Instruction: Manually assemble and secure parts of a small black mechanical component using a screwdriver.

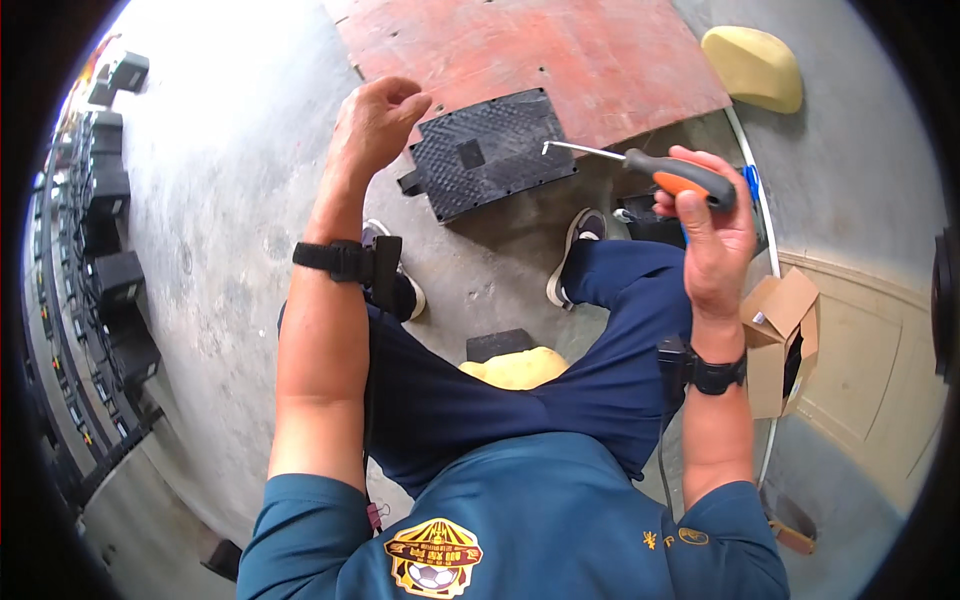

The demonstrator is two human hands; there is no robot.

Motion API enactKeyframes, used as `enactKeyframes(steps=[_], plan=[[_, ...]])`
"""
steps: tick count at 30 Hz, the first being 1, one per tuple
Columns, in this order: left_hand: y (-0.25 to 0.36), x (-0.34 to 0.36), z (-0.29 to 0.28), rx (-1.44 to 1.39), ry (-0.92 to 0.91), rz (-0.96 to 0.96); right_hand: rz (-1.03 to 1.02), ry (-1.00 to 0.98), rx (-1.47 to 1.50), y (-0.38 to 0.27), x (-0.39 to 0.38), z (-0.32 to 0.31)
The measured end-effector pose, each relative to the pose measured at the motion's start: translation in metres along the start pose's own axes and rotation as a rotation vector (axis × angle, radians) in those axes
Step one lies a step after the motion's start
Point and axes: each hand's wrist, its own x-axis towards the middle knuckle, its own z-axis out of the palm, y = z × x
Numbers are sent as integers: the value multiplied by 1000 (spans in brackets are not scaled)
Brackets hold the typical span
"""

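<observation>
Orange-and-grey screwdriver, gripped by the right hand, points left over the black textured panel! Left hand near the panel's far-left corner, fingers curled narrow; can't tell if they're holding anything.

Tip of screwdriver: shape too small to tell
Red board: cut off above
Yellow pad: partly hidden by trousers
</observation>
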Motion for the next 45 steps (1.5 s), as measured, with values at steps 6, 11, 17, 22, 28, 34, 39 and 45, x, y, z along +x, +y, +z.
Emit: enactKeyframes(steps=[6, 11, 17, 22, 28, 34, 39, 45], plan=[[-20, -10, -17, 7, 40, 35, 162, -114, 96, 43, -11, 50], [-25, -15, -28, 27, 45, 10, 233, -120, 124, 69, -23, 65], [-30, -17, -28, 3, 47, 58, 242, -123, 103, 82, -25, 72], [-33, -19, -31, 28, 43, 65, 236, -135, 81, 86, -22, 75], [-33, -20, -33, 43, 44, 71, 246, -137, 57, 85, -22, 77], [-33, -19, -32, 47, 30, 60, 243, -138, 69, 87, -23, 77], [-33, -18, -31, 28, 26, 72, 242, -133, 77, 90, -25, 77], [-33, -18, -29, 40, 36, 84, 242, -134, 53, 91, -26, 76]])
